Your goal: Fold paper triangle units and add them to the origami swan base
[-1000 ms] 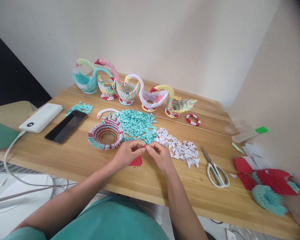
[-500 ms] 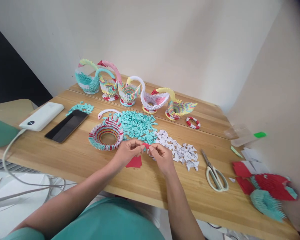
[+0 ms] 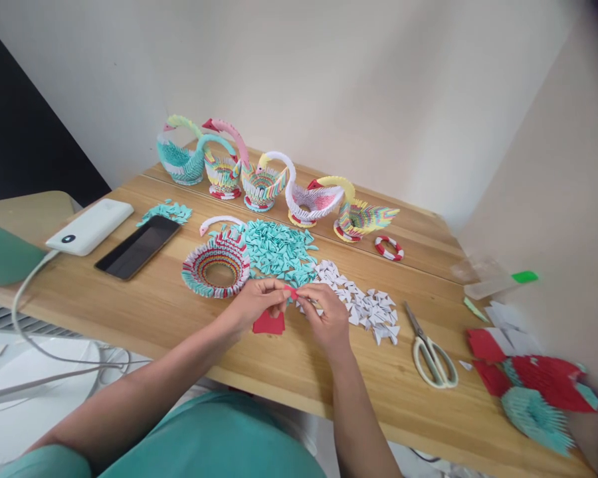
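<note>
A small folded piece of red paper [image 3: 291, 292] is pinched between my two hands above the front middle of the wooden table. My left hand [image 3: 260, 300] grips its left end with thumb and fingers. On its right end, my right hand [image 3: 325, 315] closes with thumb and forefinger. Flat red paper sheets [image 3: 269, 323] lie just below my left hand. Behind the hands spreads a pile of teal folded triangles [image 3: 278, 247], with white folded triangles [image 3: 373, 309] to the right. A round red, white and teal paper bowl [image 3: 216, 264] stands left of my hands.
Several paper swan baskets [image 3: 313, 200] line the back, near a red-and-white ring [image 3: 389, 248]. At left lie a phone [image 3: 138, 247] and a white power bank [image 3: 90, 227] with a cable. Scissors [image 3: 432, 352] and red and teal paper pieces [image 3: 545, 378] are at right.
The view has shifted slightly. My right hand's fingers have turned a little over the red piece, which shows less between the fingertips.
</note>
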Motion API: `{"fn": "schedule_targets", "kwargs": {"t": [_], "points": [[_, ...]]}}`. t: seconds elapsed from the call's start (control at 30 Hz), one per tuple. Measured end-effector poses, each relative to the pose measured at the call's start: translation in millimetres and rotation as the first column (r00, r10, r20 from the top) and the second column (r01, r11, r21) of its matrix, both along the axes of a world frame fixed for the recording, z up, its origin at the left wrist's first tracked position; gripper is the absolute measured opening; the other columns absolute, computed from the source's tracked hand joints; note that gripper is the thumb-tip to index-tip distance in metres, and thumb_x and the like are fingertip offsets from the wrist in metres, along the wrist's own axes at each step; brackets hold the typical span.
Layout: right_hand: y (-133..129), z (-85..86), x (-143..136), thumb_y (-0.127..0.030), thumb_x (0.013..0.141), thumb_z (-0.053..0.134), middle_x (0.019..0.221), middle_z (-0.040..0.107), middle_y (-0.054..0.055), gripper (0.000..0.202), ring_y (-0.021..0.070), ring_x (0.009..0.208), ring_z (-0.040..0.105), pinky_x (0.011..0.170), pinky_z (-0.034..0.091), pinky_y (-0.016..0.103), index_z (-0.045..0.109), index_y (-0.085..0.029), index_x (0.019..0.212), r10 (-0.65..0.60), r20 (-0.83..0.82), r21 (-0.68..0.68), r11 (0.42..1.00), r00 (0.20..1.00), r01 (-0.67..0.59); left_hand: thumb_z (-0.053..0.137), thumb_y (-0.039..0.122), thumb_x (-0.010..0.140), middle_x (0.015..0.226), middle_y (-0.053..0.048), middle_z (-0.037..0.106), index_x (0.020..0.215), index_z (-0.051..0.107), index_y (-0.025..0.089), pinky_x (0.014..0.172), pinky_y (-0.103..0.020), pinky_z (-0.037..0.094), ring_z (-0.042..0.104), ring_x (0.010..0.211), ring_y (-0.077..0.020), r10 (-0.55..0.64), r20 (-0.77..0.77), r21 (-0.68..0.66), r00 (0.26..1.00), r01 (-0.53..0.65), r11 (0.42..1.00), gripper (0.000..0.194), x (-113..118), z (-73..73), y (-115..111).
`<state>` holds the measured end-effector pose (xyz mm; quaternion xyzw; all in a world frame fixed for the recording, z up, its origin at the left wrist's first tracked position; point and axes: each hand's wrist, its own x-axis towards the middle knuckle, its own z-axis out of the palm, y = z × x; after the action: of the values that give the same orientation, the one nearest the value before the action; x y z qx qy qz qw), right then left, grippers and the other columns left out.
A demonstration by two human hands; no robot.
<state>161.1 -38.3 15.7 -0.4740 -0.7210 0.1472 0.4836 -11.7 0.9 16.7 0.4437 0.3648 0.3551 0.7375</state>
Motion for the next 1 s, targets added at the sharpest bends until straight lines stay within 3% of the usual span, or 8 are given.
{"fn": "schedule_targets", "kwargs": {"t": [0.2,0.4,0.63,0.77,1.0], "points": [[1,-2.8,3,-0.012,0.089,0.059,0.087,0.071,0.003,0.019,0.0175,0.083,0.064,0.074,0.050,0.032,0.070,-0.026,0.092,0.048,0.087,0.068,0.996,0.995,-0.054,0.072,0.046,0.070,0.053,0.003,0.057,0.066,0.058,0.012,0.051,-0.020,0.035,0.047,0.047,-0.0069,-0.045,-0.037,0.021,0.998,0.046,0.999,0.037,-2,-1.2,-1],[2,-3.0,4,-0.014,0.090,0.058,0.083,0.070,0.003,0.017,0.0174,0.079,0.064,0.071,0.050,0.032,0.071,-0.025,0.088,0.076,0.087,0.036,0.996,0.993,-0.080,0.066,0.041,0.075,0.058,0.001,0.058,0.070,0.061,0.012,0.055,-0.021,0.035,0.049,0.054,-0.0090,-0.028,-0.172,0.229,0.985,0.068,0.971,0.030,-5,-5.3,0],[-1,-0.5,-2,-0.021,0.087,0.062,0.083,0.069,0.001,0.007,0.0173,0.079,0.065,0.073,0.051,0.031,0.068,-0.025,0.087,0.010,-0.038,-0.155,0.988,0.999,-0.016,0.058,0.034,0.083,0.064,0.001,0.057,0.072,0.064,0.013,0.059,-0.021,0.036,0.049,0.061,-0.0102,-0.011,-0.262,0.395,0.965,0.118,0.911,0.025,-11,1.6,-2],[-4,-3.0,-3,-0.024,0.082,0.068,0.082,0.070,0.000,0.015,0.0169,0.075,0.065,0.073,0.051,0.031,0.063,-0.025,0.097,-0.080,-0.131,-0.305,0.952,0.988,0.037,0.057,0.034,0.083,0.066,0.000,0.059,0.074,0.065,0.013,0.059,-0.022,0.037,0.051,0.062,-0.0114,-0.014,-0.286,0.403,0.958,0.134,0.905,0.024,-12,0.1,-4],[-5,-6.5,-3,-0.029,0.083,0.067,0.085,0.070,0.000,0.021,0.0166,0.077,0.065,0.075,0.052,0.031,0.064,-0.025,0.103,-0.086,-0.224,-0.361,0.933,0.971,0.000,0.059,0.038,0.082,0.062,0.001,0.056,0.074,0.063,0.013,0.055,-0.021,0.036,0.048,0.057,-0.0101,0.007,-0.246,0.350,0.969,0.081,0.933,0.027,-8,-5.9,-5]]}}
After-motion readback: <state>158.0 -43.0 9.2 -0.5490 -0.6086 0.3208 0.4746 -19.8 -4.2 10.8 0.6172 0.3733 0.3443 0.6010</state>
